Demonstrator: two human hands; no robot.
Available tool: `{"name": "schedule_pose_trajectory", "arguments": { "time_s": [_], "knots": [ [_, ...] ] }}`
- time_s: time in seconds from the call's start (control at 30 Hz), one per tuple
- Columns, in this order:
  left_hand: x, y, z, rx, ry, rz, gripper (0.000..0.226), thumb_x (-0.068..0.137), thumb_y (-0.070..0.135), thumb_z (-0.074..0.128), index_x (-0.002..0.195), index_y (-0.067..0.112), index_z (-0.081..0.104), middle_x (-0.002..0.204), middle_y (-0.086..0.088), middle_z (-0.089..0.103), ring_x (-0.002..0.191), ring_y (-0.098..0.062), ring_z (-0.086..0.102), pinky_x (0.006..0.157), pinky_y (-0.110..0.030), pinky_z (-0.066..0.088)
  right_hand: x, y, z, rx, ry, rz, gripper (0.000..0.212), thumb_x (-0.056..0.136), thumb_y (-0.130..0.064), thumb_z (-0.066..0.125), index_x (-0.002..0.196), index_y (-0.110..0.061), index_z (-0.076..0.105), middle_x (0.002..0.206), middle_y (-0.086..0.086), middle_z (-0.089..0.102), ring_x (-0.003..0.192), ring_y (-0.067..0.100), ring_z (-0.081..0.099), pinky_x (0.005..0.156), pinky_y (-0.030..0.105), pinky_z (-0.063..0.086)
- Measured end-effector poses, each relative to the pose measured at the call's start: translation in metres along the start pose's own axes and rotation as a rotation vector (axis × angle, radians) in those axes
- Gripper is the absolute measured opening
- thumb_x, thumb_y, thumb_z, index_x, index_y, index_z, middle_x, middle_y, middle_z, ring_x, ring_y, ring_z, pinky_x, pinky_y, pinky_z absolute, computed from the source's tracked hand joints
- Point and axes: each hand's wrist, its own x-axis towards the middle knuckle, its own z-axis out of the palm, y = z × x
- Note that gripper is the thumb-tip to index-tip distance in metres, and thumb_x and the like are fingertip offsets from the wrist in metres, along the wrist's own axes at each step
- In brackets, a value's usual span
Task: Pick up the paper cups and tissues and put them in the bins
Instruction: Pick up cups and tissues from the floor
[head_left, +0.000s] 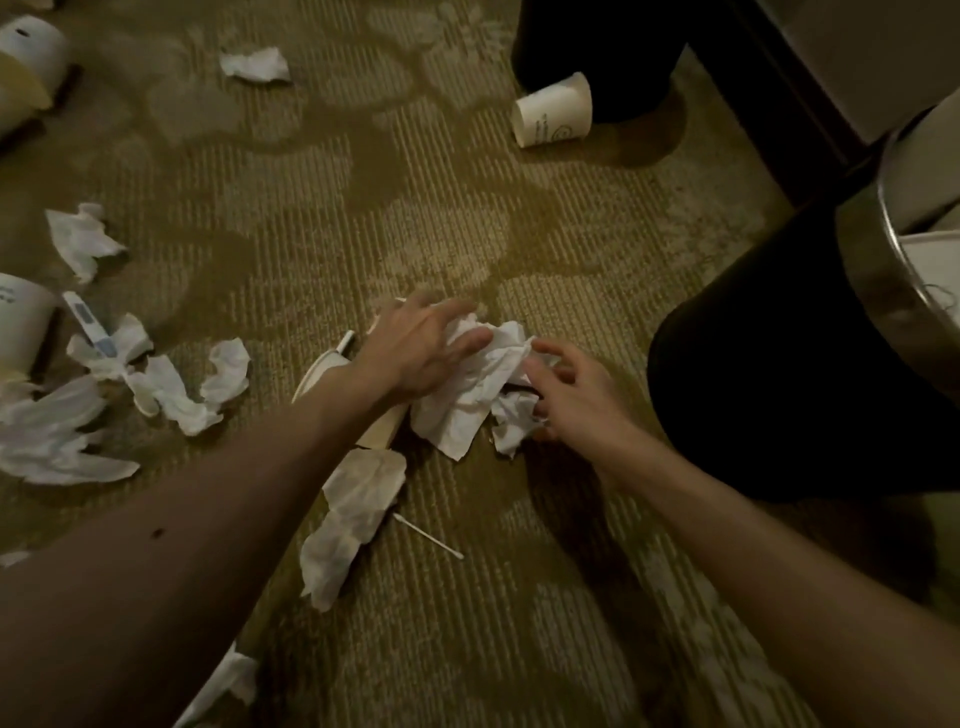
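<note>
The floor is an olive-green ribbed carpet (467, 218) with paler leaf shapes, dimly lit and strewn with litter. At the right stands a round black waste bin with a steel rim (870, 270), cut off by the picture's edge. Something white shows inside it, but I cannot make out what.

Just left of the bin, a large crumpled white tissue (462, 405) lies on the carpet between two bare hands. The left hand (415, 353) lies on it with fingers spread and nearly straight. Its fingertips are blurred. The right hand (571, 384) has its fingers spread and loosely bent, the tips touching the tissue's far edge. Its thumb is against a smaller white wad (511, 423), and I see no closed grip.

A flattened paper cup with a tan inside (318, 371) is mostly hidden under the left forearm. A white paper cup with printed marks (553, 111) lies on its side further off, against a dark shape I cannot identify. Two more white cups (31, 52) (21, 322) are cut off at the left. Near them lie loose tissues (171, 389) and a white-and-blue stick (88, 325). A white cotton swab (428, 536) lies beside a stained tissue (358, 499) below the hands.
</note>
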Motion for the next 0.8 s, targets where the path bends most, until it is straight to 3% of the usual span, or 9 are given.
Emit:
{"name": "schedule_pose_trajectory", "arguments": {
  "time_s": [0.1, 0.2, 0.3, 0.4, 0.5, 0.63, 0.7, 0.8],
  "knots": [
    [-0.003, 0.003, 0.015, -0.085, 0.035, 0.034, 0.053, 0.100, 0.056, 0.031, 0.146, 0.032, 0.040, 0.139, -0.015, 0.046, 0.130, -0.032, 0.037, 0.104, -0.043, 0.028, 0.000, 0.003, -0.002, 0.120, -0.013, 0.044, 0.026, 0.100, -0.040, 0.051, 0.124, -0.032, 0.058, 0.114, 0.002, 0.067, 0.095, 0.020, 0.069, 0.083, 0.045, 0.059],
    [-0.008, 0.018, 0.031, -0.184, 0.067, 0.128, 0.053, 0.101, 0.055, 0.027, 0.149, 0.032, 0.035, 0.137, -0.012, 0.044, 0.125, -0.027, 0.039, 0.100, -0.036, 0.029, -0.004, 0.002, -0.001, 0.407, -0.086, 0.148, 0.026, 0.102, -0.037, 0.047, 0.112, -0.021, 0.064, 0.105, 0.005, 0.071, 0.087, 0.017, 0.070, 0.070, 0.031, 0.060],
    [-0.011, 0.041, 0.048, -0.330, 0.034, 0.153, 0.054, 0.103, 0.052, 0.022, 0.149, 0.028, 0.039, 0.136, -0.013, 0.046, 0.125, -0.027, 0.041, 0.101, -0.033, 0.028, -0.006, -0.001, -0.004, 0.680, -0.160, 0.251, 0.044, 0.104, -0.043, 0.036, 0.109, -0.013, 0.067, 0.108, 0.011, 0.070, 0.101, 0.022, 0.066, 0.089, 0.039, 0.057],
    [-0.015, 0.050, 0.052, -0.441, 0.125, 0.169, 0.049, 0.105, 0.046, 0.022, 0.124, 0.024, 0.061, 0.116, -0.005, 0.065, 0.112, -0.022, 0.056, 0.104, -0.043, 0.040, -0.008, -0.008, -0.014, 0.912, -0.191, 0.325, 0.059, 0.104, -0.049, 0.029, 0.112, -0.002, 0.063, 0.119, 0.021, 0.061, 0.112, 0.030, 0.059, 0.090, 0.039, 0.053],
    [-0.027, 0.051, 0.051, -0.749, 0.120, 0.156, 0.047, 0.105, 0.049, 0.025, 0.099, 0.035, 0.069, 0.093, 0.013, 0.073, 0.092, -0.001, 0.067, 0.089, -0.027, 0.052, -0.014, -0.013, -0.021, 0.948, -0.241, 0.302, 0.064, 0.104, -0.050, 0.027, 0.115, 0.003, 0.062, 0.126, 0.024, 0.059, 0.116, 0.032, 0.056, 0.088, 0.038, 0.052],
    [-0.044, 0.060, 0.057, -0.957, 0.086, -0.028, 0.061, 0.100, 0.061, 0.030, 0.092, 0.021, 0.075, 0.083, 0.006, 0.076, 0.081, -0.005, 0.072, 0.076, -0.028, 0.055, -0.024, -0.012, -0.024, 0.906, -0.277, 0.264, 0.065, 0.103, -0.051, 0.029, 0.121, 0.003, 0.061, 0.125, 0.024, 0.062, 0.117, 0.032, 0.060, 0.091, 0.038, 0.055],
    [-0.054, 0.065, 0.054, -0.969, 0.108, -0.068, 0.063, 0.097, 0.064, 0.032, 0.083, 0.021, 0.075, 0.075, 0.006, 0.075, 0.074, -0.005, 0.072, 0.068, -0.026, 0.052, -0.031, -0.009, -0.025, 0.892, -0.247, 0.250, 0.063, 0.102, -0.053, 0.031, 0.123, 0.000, 0.060, 0.124, 0.021, 0.064, 0.111, 0.031, 0.065, 0.084, 0.036, 0.058],
    [-0.073, 0.071, 0.046, -1.020, 0.162, -0.079, 0.065, 0.094, 0.063, 0.037, 0.072, 0.014, 0.074, 0.068, 0.006, 0.072, 0.066, -0.008, 0.067, 0.067, -0.029, 0.050, -0.041, -0.006, -0.025, 0.836, -0.155, 0.231, 0.056, 0.101, -0.052, 0.035, 0.113, -0.005, 0.063, 0.110, 0.013, 0.068, 0.075, 0.018, 0.072, 0.049, 0.021, 0.053]
  ]
}}
